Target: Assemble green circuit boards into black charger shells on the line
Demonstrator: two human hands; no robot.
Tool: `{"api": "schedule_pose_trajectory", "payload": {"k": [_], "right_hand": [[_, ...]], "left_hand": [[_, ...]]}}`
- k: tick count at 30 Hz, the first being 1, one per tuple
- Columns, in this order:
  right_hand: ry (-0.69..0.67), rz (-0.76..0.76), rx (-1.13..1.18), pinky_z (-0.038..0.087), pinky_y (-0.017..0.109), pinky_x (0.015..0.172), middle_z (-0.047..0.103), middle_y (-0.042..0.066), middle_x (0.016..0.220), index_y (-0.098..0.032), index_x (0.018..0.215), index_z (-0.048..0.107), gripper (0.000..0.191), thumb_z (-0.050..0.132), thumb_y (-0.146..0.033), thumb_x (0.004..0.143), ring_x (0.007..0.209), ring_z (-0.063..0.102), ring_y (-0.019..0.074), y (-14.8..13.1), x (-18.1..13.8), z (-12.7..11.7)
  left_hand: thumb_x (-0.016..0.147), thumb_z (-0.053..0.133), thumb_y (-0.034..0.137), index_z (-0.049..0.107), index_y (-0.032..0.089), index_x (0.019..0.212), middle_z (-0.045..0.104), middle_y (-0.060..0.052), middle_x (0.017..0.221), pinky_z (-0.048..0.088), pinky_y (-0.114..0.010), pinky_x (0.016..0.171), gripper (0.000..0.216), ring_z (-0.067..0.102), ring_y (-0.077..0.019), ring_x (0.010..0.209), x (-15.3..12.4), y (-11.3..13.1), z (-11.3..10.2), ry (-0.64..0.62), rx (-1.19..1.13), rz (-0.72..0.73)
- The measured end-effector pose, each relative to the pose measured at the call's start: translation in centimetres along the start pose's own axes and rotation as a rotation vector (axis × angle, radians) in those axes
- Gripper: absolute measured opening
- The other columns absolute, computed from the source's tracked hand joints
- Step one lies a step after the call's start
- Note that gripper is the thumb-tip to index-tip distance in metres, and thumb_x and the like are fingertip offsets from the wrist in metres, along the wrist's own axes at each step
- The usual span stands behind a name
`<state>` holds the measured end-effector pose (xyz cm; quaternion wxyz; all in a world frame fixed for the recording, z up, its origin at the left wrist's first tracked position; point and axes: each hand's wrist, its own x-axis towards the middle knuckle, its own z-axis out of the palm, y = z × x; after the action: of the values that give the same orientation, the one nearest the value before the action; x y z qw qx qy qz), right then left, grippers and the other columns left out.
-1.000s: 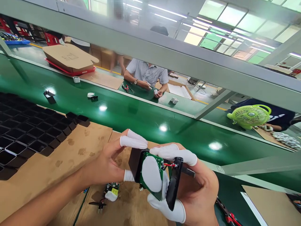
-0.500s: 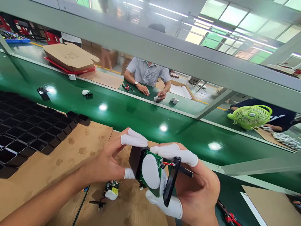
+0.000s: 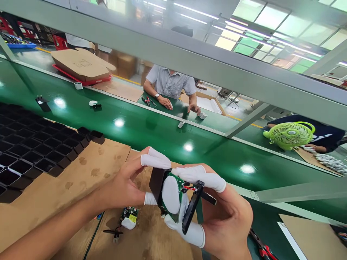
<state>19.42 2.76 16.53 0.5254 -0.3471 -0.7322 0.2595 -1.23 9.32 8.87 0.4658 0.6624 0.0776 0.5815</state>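
My left fingers [image 3: 155, 161] grip black boxy plastic housing [image 3: 156, 182]; right fingers [image 3: 214, 181] grip green white-padded circuit board [image 3: 180, 188], partly inside. Black plastic end cap [image 3: 193, 207], red-wired to board, not yet seated.

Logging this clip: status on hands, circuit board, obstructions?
Left hand gripping black housing. Right hand holding circuit board, partly inside housing. Black end cap outside, wired to board. Right fingertips at housing mouth.

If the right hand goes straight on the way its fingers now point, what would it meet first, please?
Most likely the black case, held in the left hand; the right hand looks very near its open end, though depth is unclear.
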Motion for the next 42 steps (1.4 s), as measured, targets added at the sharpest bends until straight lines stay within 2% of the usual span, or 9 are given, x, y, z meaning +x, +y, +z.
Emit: {"api": "schedule_pose_trajectory", "payload": {"k": [7, 12, 17, 23, 28, 34, 39, 42], "right_hand": [[-0.050, 0.011, -0.020, 0.062, 0.044, 0.085, 0.079, 0.007, 0.122, -0.029, 0.136, 0.076, 0.074, 0.093, -0.001, 0.070, 0.103, 0.076, 0.0299, 0.4, -0.2, -0.3], [-0.071, -0.020, -0.059, 0.060, 0.044, 0.088, 0.077, 0.005, 0.120, -0.031, 0.140, 0.073, 0.073, 0.089, -0.001, 0.075, 0.104, 0.074, 0.0281, 0.5, 0.0, -0.1], [-0.051, -0.029, -0.053, 0.060, 0.040, 0.086, 0.072, 0.004, 0.120, -0.031, 0.136, 0.074, 0.070, 0.091, -0.001, 0.075, 0.104, 0.072, 0.0247, 0.6, 0.4, 0.2], [-0.073, 0.029, -0.063, 0.058, 0.042, 0.088, 0.076, 0.003, 0.116, -0.032, 0.132, 0.075, 0.065, 0.097, -0.011, 0.076, 0.102, 0.073, 0.0267, 0.7, 0.3, 0.0], [-0.061, 0.036, -0.037, 0.061, 0.042, 0.086, 0.077, 0.004, 0.113, -0.033, 0.132, 0.076, 0.066, 0.104, -0.018, 0.074, 0.099, 0.074, 0.0276, 0.7, 0.5, 0.0], [-0.030, 0.018, 0.002, 0.063, 0.043, 0.084, 0.077, 0.006, 0.114, -0.031, 0.131, 0.076, 0.067, 0.103, -0.015, 0.072, 0.099, 0.075, 0.0291, 0.9, 0.4, 0.1], [0.087, -0.016, 0.041, 0.064, 0.044, 0.074, 0.077, 0.007, 0.106, -0.031, 0.128, 0.078, 0.063, 0.099, -0.018, 0.070, 0.092, 0.074, 0.0314, -0.6, 0.0, -0.6], [0.068, 0.027, 0.070, 0.066, 0.047, 0.074, 0.077, 0.008, 0.104, -0.030, 0.121, 0.080, 0.055, 0.100, -0.026, 0.070, 0.091, 0.074, 0.0339, -1.5, 0.1, -1.0]], "left_hand": [[0.080, 0.100, 0.010, 0.074, 0.028, 0.138, 0.071, -0.007, 0.124, 0.056, -0.034, 0.107, 0.066, 0.069, -0.0221, 0.118, -0.1, -0.1, 0.1, -0.003, 0.002, 0.007], [0.081, 0.099, 0.009, 0.073, 0.030, 0.141, 0.072, -0.007, 0.128, 0.056, -0.035, 0.109, 0.069, 0.069, -0.0220, 0.119, -0.2, -0.2, 0.0, -0.009, 0.026, -0.025], [0.079, 0.101, 0.012, 0.074, 0.029, 0.140, 0.074, -0.008, 0.130, 0.055, -0.034, 0.113, 0.069, 0.069, -0.0227, 0.123, -0.5, -0.5, -0.3, 0.003, 0.024, -0.025], [0.081, 0.100, 0.012, 0.072, 0.029, 0.145, 0.073, -0.010, 0.136, 0.059, -0.039, 0.112, 0.072, 0.070, -0.0258, 0.126, -0.5, -0.8, -0.2, -0.033, 0.026, -0.056], [0.081, 0.100, 0.014, 0.074, 0.031, 0.144, 0.075, -0.009, 0.131, 0.060, -0.038, 0.112, 0.070, 0.072, -0.0240, 0.123, -0.3, -0.8, 0.1, 0.006, -0.013, -0.039], [0.080, 0.101, 0.016, 0.074, 0.030, 0.143, 0.074, -0.010, 0.133, 0.061, -0.040, 0.116, 0.070, 0.072, -0.0255, 0.125, -0.6, -0.9, 0.1, 0.025, 0.018, -0.067], [0.080, 0.103, 0.019, 0.074, 0.030, 0.141, 0.071, -0.010, 0.130, 0.063, -0.042, 0.115, 0.067, 0.072, -0.0247, 0.123, -0.6, -0.8, 0.2, 0.013, -0.012, -0.089], [0.080, 0.103, 0.018, 0.074, 0.031, 0.140, 0.072, -0.009, 0.129, 0.063, -0.042, 0.115, 0.068, 0.071, -0.0240, 0.122, -0.7, -0.7, 0.3, 0.012, -0.026, -0.093]]}}
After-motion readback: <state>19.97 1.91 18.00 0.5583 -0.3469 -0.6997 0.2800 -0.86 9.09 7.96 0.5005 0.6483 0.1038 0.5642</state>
